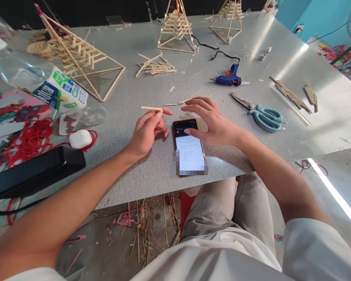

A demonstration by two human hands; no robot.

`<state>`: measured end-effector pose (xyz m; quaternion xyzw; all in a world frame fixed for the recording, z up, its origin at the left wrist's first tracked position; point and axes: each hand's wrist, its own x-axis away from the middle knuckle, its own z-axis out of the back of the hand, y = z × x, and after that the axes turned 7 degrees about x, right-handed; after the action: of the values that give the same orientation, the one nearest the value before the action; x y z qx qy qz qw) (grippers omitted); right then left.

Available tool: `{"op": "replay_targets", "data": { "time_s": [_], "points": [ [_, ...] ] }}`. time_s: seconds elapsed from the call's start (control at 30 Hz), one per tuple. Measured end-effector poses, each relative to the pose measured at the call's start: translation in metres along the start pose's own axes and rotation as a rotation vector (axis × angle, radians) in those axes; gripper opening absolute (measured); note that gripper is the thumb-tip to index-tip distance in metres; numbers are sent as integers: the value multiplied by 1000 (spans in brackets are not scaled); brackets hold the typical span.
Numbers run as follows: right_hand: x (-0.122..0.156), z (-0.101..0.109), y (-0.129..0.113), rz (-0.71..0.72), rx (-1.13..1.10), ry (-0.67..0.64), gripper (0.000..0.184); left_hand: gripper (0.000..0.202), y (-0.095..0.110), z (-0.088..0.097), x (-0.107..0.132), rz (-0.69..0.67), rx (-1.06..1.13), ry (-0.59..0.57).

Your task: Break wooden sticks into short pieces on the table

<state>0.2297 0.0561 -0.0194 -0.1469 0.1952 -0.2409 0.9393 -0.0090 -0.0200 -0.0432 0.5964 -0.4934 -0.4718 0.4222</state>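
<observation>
My left hand (148, 130) rests on the grey table (152, 171), fingers pinched on a short wooden stick (151, 108) that points left. A phone (189, 150) with a lit screen lies flat just right of it. My right hand (210, 121) hovers over the phone's top end with fingers spread, and its thumb touches the screen. Two loose short sticks (178, 103) lie just beyond the fingertips.
Teal scissors (260, 114) and a blue glue gun (228, 79) lie to the right, flat wood strips (291, 96) farther right. A stick pile (155, 66) and stick pyramid frames (82, 64) stand behind. At left are a plastic bottle (41, 82), red cord (32, 136) and a black case (32, 171).
</observation>
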Motion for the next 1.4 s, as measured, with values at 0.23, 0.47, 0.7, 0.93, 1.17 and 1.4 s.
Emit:
{"op": "replay_targets", "data": {
  "time_s": [0.23,0.47,0.7,0.93,1.17,1.4],
  "points": [
    [3,-4,2,25,4,-88,78,33,-1,1,1,-30,0,-23],
    [2,-2,1,31,4,-52,70,34,-1,0,4,-32,-66,-16],
    [2,-4,2,30,-6,-73,70,30,-5,4,5,-26,-151,-23],
    [3,-2,0,49,-6,-164,89,30,-4,2,4,16,-64,-24],
    [4,-9,6,13,79,-118,65,31,-2,4,4,40,2,-70],
    [4,-13,13,28,114,-38,52,31,-2,0,5,6,-45,-50]
  ]
}}
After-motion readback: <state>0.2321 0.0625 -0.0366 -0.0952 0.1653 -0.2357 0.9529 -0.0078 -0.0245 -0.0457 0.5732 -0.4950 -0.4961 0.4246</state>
